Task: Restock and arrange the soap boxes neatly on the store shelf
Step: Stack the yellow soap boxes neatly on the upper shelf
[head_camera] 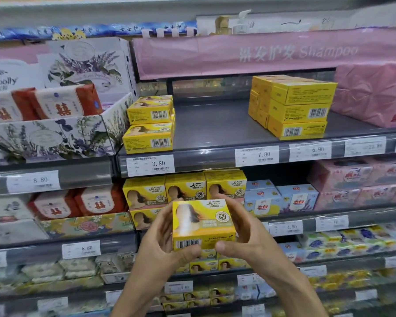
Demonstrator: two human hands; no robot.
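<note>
I hold a yellow soap box (202, 223) between both hands in front of the middle shelves. My left hand (162, 241) grips its left side with the thumb under the barcode edge. My right hand (245, 234) grips its right side, fingers curled behind it. Two matching yellow boxes (150, 123) are stacked at the left end of the upper grey shelf (215, 124). A taller stack of yellow boxes (293, 106) stands on that shelf's right part. Three more yellow boxes (184, 191) line the shelf below, just behind the held box.
A floral display carton (48, 138) with red-and-white soap packs borders the upper shelf on the left; pink wrapped packs (373, 97) border it on the right. Blue boxes (281, 200) sit beside the lower yellow row. Price tags (150, 165) run along the shelf edges.
</note>
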